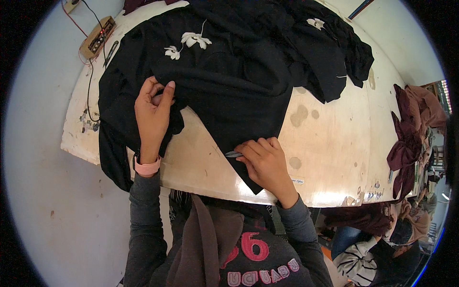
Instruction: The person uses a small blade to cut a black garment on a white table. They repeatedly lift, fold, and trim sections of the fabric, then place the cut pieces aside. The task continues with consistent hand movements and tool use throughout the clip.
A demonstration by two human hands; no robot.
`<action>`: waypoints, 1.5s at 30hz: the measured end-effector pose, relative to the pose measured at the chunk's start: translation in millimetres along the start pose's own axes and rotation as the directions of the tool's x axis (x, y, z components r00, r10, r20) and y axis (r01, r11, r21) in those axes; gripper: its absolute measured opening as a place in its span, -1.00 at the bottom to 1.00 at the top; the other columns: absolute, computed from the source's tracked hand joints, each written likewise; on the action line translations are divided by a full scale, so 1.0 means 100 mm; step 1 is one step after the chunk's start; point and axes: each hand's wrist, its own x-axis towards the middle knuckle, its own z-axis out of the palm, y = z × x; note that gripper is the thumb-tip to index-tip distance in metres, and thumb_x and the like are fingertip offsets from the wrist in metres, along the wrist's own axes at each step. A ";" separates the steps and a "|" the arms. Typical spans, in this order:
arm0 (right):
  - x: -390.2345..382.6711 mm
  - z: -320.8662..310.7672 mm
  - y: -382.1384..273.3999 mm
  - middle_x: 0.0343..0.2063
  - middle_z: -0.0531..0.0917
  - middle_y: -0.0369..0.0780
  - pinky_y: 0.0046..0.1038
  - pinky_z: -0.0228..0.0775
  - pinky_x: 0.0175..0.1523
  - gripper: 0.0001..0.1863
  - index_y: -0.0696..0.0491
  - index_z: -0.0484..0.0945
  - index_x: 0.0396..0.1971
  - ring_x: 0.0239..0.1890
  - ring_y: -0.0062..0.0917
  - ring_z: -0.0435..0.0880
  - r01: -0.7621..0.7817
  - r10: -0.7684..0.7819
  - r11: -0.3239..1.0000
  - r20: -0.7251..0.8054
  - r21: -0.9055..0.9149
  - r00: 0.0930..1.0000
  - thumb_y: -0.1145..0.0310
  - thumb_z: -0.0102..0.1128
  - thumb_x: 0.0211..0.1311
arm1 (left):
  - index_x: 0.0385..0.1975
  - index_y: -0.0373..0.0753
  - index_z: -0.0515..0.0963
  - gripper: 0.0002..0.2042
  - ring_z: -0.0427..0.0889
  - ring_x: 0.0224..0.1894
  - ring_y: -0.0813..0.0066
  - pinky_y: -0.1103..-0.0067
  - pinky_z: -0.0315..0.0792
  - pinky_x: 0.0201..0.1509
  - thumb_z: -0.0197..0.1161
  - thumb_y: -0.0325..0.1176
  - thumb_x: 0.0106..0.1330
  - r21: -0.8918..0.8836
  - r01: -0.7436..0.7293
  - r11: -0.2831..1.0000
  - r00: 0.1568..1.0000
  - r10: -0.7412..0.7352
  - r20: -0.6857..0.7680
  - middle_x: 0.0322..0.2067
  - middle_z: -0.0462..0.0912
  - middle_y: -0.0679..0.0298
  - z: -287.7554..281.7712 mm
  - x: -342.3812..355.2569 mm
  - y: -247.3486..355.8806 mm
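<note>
A large black garment (pixel 229 62) with white flower motifs (pixel 195 40) lies spread and folded over the pale table. My left hand (pixel 155 103), a pink band at its wrist, is closed on the black cloth, thumb and fingers pinching a fold at the left. Nearer to me, my right hand (pixel 264 160) is closed round small thread snips (pixel 233 154), with only their grey pointed metal end showing, directed left. That hand rests at the garment's lower pointed corner, and its fingers hide the rest of the snips.
The table (pixel 330 153) has a curved-looking front edge close to my body. A wooden socket box (pixel 97 38) with cables stands at the far left beside a black pen-like tool (pixel 111 53). Maroon cloth (pixel 404 153) lies at the right. Another person's striped clothing (pixel 356 263) shows lower right.
</note>
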 end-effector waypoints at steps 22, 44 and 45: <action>-0.18 -0.04 -0.05 -0.27 0.69 -0.37 -0.41 0.22 -0.13 -0.83 -0.02 0.66 -0.26 -0.30 -0.46 0.55 -0.112 0.112 0.994 -0.031 0.016 0.993 0.42 0.40 0.11 | 0.32 -0.28 0.26 -0.44 0.73 -0.01 0.25 0.48 0.62 0.01 0.34 -0.40 0.38 0.251 -0.127 0.960 0.985 0.151 -0.079 0.21 0.48 -0.04 -0.02 -0.20 0.06; -0.44 -0.31 0.03 -0.26 0.56 -0.25 -0.43 0.44 -0.25 -0.76 0.04 0.62 -0.24 -0.33 -0.41 0.62 -0.212 0.190 0.939 0.105 0.271 0.976 0.44 0.44 0.07 | 0.42 -0.20 0.21 -0.32 0.22 0.48 -0.02 -0.01 0.12 0.47 0.34 -0.37 0.30 0.716 -0.300 0.630 0.930 0.361 0.072 0.41 0.17 -0.06 0.07 -0.47 0.23; -0.35 -0.34 0.01 -0.27 0.58 -0.26 -0.46 0.44 -0.23 -0.79 0.06 0.61 -0.24 -0.31 -0.47 0.62 -0.275 0.252 0.854 0.112 0.441 0.961 0.45 0.42 0.13 | 0.43 -0.19 0.21 -0.30 0.16 0.51 -0.04 -0.06 0.02 0.51 0.35 -0.36 0.28 0.786 -0.351 0.509 0.897 0.422 0.128 0.43 0.13 -0.05 0.12 -0.55 0.34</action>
